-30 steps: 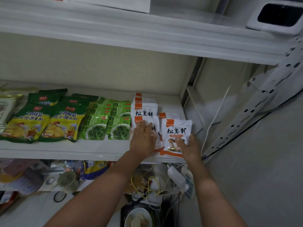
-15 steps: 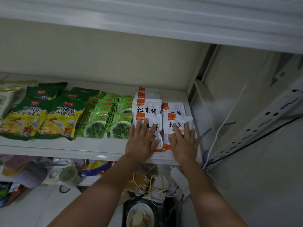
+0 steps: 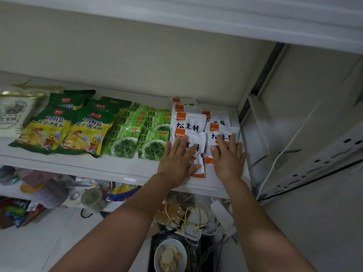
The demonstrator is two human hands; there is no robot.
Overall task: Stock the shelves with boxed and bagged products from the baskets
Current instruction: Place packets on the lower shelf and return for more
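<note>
- The white pouches sit at the right end of the middle shelf (image 3: 98, 163), right of centre in the frame, in two overlapping columns that step back toward the rear wall.
- The left hand (image 3: 177, 163) lies flat on the front pouch of the left column (image 3: 200, 138), fingers straight and slightly fanned. It is pressing, not pinching.
- The right hand (image 3: 228, 160) lies the same way on the front pouch of the right column (image 3: 211, 134), palm down and fingers spread, with nothing curled round the pack.
- Each pouch's long axis runs from the shelf's front lip up the frame toward the back wall, and both forearms come in along that same line. Each pack is directly under its own palm, so the left hand is nearer the left column and the right hand nearer the right.
- The left front pouch sits lower in the frame than its neighbour, with its orange bottom edge close to the front lip. My guess is that the next move is a straight push along that axis to level the two fronts, led by the left hand.
- The green seaweed bags (image 3: 125, 140) touch the left column's side, so a sideways shove would crowd them. On the right, the right column lies close to the shelf's end.
- Further left lie the chicken seasoning bags (image 3: 64, 134) — untouched.
- No basket shows in view, so I can't tell how much stock is left.
</note>
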